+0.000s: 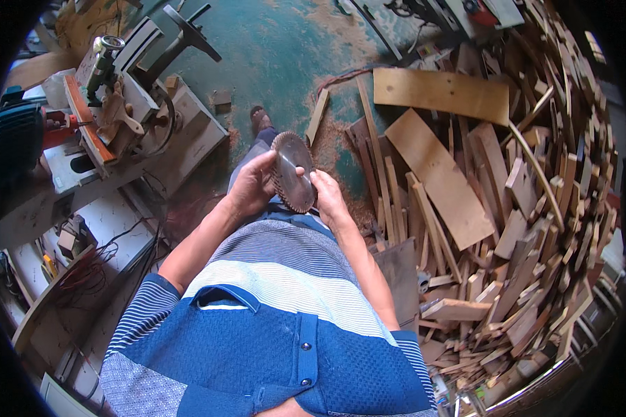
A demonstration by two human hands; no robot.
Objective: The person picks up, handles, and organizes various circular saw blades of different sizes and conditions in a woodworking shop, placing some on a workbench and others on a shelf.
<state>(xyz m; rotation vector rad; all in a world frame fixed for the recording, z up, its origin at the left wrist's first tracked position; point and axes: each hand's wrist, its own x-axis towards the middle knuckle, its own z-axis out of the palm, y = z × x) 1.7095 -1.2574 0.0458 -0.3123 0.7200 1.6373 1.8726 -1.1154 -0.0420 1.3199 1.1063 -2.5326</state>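
A round, toothed circular saw blade (293,182) is held up in front of my waist, its grey face turned to the right. The teeth along its left edge look doubled, so more than one blade may be stacked; I cannot tell for sure. My left hand (254,182) grips the rim from the left, fingers partly hidden behind the disc. On the other side my right hand (329,196) holds the right edge with thumb and fingers. What looks like a fingertip shows in the blade's centre hole.
To the left stands a machine table (188,128) with a green motor (14,142), an orange bar (87,121) and a wooden-handled brush (122,119). Offcuts pile up on the right, with wide boards (442,94) on top. Sawdust litters the green floor (271,55); a cable (344,76) lies ahead.
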